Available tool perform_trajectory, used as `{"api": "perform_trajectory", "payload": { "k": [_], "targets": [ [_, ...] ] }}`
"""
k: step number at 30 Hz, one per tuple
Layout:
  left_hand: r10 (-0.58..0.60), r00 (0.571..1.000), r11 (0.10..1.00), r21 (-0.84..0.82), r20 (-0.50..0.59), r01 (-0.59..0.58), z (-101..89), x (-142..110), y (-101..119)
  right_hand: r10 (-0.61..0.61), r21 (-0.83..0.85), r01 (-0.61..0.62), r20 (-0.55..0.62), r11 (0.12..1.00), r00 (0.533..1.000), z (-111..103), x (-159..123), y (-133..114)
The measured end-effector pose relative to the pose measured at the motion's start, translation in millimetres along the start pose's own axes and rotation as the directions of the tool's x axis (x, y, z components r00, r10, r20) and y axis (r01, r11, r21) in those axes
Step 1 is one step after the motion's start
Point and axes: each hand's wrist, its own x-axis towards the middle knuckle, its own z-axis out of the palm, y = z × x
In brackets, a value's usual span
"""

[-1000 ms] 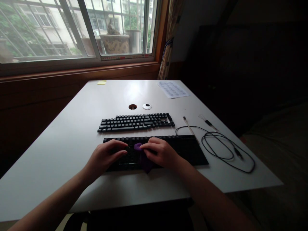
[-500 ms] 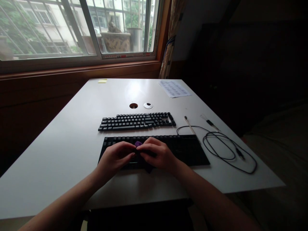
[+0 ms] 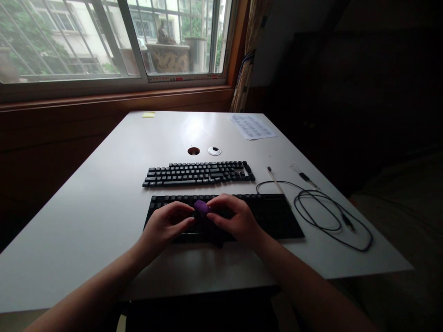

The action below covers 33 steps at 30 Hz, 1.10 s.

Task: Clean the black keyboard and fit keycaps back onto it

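Note:
Over the black keyboard [image 3: 277, 219], my right hand [image 3: 237, 216] pinches a purple cloth [image 3: 201, 207]. A dark lower part of the cloth seems to hang toward the keyboard's front edge. My left hand [image 3: 166, 223] is closed in a pinch just left of the cloth. Something small and dark shows at its fingertips, too dim to name. A top row of keys is visible on the keyboard, while much of its right side looks flat and dark. Behind it, loose black keycaps [image 3: 194, 175] lie in rows on the white table [image 3: 104, 184].
Right of the keyboard are a brush [image 3: 274, 179], a wire keycap puller [image 3: 304, 176] and a coiled black cable [image 3: 301, 210]. Printed papers [image 3: 256, 127] and a yellow note [image 3: 148, 114] lie at the back. A round hole [image 3: 194, 151] and its cover [image 3: 215, 151] are mid-table.
My hands have moved slightly apart. More of the purple cloth shows between them, and my right fingers have lifted a little. The view has shifted slightly.

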Motion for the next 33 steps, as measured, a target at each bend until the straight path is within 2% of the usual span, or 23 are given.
{"api": "perform_trajectory", "payload": {
  "k": [6,17,25,30,33],
  "targets": [
    [-0.011,1.0,0.999,-0.045,0.016,0.012,2.0,-1,3,-0.087,0.025,0.086,0.063,0.996,0.994,7,2,-1],
    [0.076,0.996,0.996,0.042,-0.036,-0.074,5.9,-3,10,-0.088,0.002,0.088,0.045,0.996,0.995,14,2,-1],
    [0.133,0.988,0.987,0.103,-0.079,-0.125,7.7,-6,11,-0.204,-0.049,0.204,-0.002,0.978,0.979,17,-2,0],
    [0.113,0.98,0.994,0.018,-0.165,-0.111,1.7,-4,10,-0.301,-0.096,0.313,0.122,0.945,0.946,21,-4,0],
    [0.129,0.979,0.991,-0.025,-0.156,-0.134,0.8,-5,10,-0.292,-0.106,0.293,0.03,0.95,0.956,17,-3,-2]
  ]
}}
